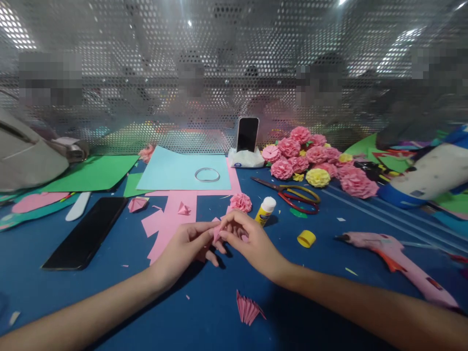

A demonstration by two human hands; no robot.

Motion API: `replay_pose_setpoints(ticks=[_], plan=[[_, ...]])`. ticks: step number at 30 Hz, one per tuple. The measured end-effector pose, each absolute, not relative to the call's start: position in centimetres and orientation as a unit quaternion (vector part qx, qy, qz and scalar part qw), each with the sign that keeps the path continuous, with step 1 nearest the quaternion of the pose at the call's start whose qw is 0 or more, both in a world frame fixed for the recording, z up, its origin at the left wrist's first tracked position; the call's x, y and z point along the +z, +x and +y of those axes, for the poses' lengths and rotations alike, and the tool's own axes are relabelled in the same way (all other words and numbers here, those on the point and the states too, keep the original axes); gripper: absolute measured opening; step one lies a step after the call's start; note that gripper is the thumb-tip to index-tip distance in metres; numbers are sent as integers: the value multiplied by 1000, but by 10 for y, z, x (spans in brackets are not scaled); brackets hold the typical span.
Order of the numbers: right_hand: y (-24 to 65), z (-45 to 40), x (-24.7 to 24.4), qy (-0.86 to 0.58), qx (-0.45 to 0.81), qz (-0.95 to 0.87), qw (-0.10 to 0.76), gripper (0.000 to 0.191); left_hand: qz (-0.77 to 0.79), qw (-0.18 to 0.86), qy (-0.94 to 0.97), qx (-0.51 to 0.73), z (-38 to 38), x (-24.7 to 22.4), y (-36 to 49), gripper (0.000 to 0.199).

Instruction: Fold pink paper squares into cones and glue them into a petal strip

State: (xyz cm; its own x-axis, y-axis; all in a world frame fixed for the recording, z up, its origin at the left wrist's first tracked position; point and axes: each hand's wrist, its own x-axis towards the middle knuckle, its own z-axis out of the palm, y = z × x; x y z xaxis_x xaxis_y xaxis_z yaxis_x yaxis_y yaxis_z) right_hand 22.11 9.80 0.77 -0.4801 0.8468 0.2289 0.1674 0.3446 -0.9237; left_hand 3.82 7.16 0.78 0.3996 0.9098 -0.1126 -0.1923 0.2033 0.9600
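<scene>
Between the fingertips of both hands is a small folded piece of pink paper. My left hand pinches it from the left, and my right hand grips it from the other side with thumb and fingers. Behind them lie pink paper strips with a small folded pink piece on top. A pink paper flower and an upright glue stick stand just beyond my right hand. Nearer to me sits a bundle of folded pink pieces on the blue table.
Scissors, a yellow cap and a pink glue gun lie to the right. Paper flowers are heaped behind. A black phone lies left; another phone stands before the perforated metal panel. Light blue sheets lie at the back.
</scene>
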Motion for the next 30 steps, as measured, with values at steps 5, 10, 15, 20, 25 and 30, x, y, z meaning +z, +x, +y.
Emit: replay_pose_setpoints(ticks=[5, 10, 15, 20, 25, 30], plan=[[221, 105, 8, -355, 459, -731, 359, 3, 369, 698, 468, 398, 72, 10, 37, 39], [225, 105, 11, -360, 464, -731, 347, 3, 351, 708, 472, 391, 73, 7, 38, 45], [226, 103, 10, -356, 463, -737, 341, 2, 357, 713, 465, 385, 72, 4, 39, 52], [227, 102, 7, -344, 469, -736, 348, 7, 371, 715, 461, 373, 74, 8, 40, 51], [225, 101, 7, -343, 460, -737, 357, 6, 387, 709, 465, 363, 71, 12, 43, 37], [225, 100, 9, -336, 414, -764, 364, 9, 393, 704, 474, 355, 68, 13, 44, 41]])
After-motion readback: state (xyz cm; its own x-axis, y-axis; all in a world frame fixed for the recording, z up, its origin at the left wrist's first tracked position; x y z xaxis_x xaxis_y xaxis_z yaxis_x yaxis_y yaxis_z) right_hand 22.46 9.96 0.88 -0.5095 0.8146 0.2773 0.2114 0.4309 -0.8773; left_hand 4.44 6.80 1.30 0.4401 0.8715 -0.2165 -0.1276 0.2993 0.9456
